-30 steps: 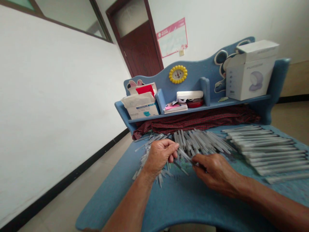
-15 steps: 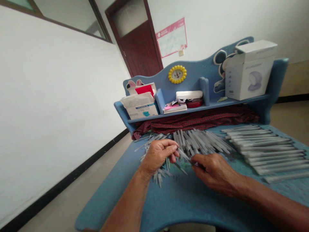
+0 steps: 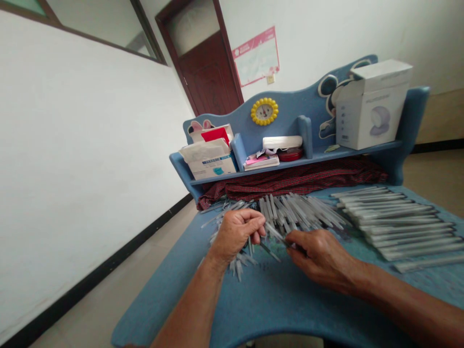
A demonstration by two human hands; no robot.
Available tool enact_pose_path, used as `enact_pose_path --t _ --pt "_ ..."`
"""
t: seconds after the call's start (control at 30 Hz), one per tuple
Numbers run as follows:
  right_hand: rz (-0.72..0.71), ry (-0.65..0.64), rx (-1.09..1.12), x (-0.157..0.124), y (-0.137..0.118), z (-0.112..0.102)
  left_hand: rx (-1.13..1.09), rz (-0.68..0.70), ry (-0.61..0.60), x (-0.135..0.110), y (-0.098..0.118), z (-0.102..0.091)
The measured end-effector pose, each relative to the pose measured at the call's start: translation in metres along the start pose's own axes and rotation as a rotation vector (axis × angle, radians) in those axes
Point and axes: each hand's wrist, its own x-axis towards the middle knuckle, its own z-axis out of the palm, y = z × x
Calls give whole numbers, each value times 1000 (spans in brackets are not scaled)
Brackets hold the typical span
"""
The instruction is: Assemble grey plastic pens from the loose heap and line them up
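Note:
A thin, translucent stick (image 3: pixel 274 232), much like a pen barrel, spans the gap between my hands. My left hand (image 3: pixel 242 231) pinches its upper left end between thumb and fingers. At its lower right end, my right hand (image 3: pixel 319 253) is closed, thumb and fingertips together. Just behind them lies a thick pile of similar translucent sticks (image 3: pixel 300 212). Shorter pale pieces (image 3: pixel 239 265) are scattered under and around my left hand. To the right, longer sticks with dark ends (image 3: pixel 406 220) lie side by side in a row. The exact kind of stick is too blurred to tell.
The blue desk (image 3: pixel 174 299) has a raised shelf (image 3: pixel 319 152) along its back. On it stand a white box (image 3: pixel 373 108), a mask carton (image 3: pixel 212 166) and a red round container (image 3: pixel 290 154). A red checked cloth (image 3: pixel 297 175) is bunched beneath the shelf.
The view has shifted very slightly. Both hands keep their hold on the stick in nearly the same place.

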Motion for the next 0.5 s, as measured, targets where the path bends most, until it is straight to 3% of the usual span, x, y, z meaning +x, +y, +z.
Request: enact_pose_path --t 0.2,0.5 --pt "-4 6 9 1 1 1 -19 9 -48 0 -3 -2" --pt "-1 4 -13 0 0 0 71 -15 22 2 -3 0"
